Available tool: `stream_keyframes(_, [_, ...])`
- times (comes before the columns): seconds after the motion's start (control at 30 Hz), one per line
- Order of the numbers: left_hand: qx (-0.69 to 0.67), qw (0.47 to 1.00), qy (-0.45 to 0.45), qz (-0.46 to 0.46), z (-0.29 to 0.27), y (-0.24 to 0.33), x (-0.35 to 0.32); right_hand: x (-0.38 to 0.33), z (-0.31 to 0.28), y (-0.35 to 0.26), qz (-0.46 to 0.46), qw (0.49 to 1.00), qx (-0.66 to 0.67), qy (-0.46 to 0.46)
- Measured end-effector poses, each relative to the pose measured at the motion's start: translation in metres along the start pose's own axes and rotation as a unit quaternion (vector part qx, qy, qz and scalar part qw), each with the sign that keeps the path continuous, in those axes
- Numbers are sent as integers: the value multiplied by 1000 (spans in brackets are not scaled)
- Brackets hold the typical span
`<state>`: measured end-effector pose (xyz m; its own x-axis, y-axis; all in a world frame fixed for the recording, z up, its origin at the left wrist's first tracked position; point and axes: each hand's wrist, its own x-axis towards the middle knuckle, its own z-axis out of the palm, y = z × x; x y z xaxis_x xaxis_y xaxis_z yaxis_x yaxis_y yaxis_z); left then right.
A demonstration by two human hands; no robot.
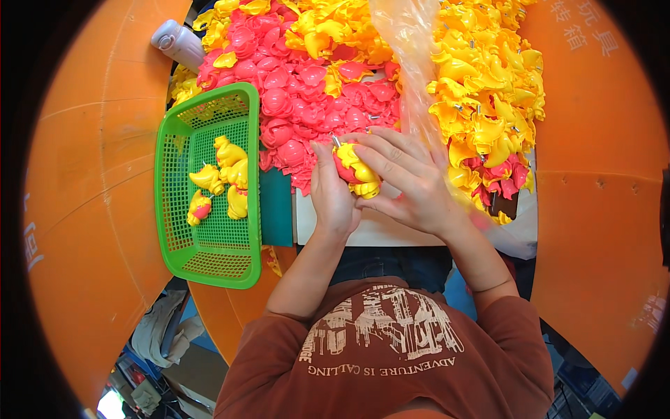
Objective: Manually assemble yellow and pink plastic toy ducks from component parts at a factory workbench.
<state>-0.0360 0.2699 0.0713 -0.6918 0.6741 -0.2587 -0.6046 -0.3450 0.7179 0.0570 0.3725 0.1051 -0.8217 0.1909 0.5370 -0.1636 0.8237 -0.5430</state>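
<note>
Between my two hands is a small yellow and red plastic toy figure [357, 172], with a short metal pin sticking up at its upper left. My left hand [331, 192] presses against the figure's left side, thumb pointing up. My right hand [408, 174] wraps over the right side, its fingers lying across the top. Part of the figure is hidden under those fingers. Just beyond my hands spreads a heap of pink-red plastic shells [300, 98]. To my left, several yellow toy figures [230, 164] lie in a green mesh basket [252, 258].
Yellow plastic parts [481, 77], some with metal pins, are piled at the far right. A clear plastic bag [412, 63] runs between the heaps. At the far left stands a pale bottle [178, 43]. Orange panels [593, 223] rise on both sides of the white tabletop [321, 227].
</note>
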Motion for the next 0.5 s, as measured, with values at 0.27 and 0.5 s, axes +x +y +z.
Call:
stream_keyframes(0.27, [12, 1000, -11, 22, 9, 4, -7, -4, 2, -2, 1, 999, -36, -15])
stream_keyframes(0.5, [16, 997, -55, 52, 5, 6, -14, -2, -4, -3, -23, 996, -50, -66])
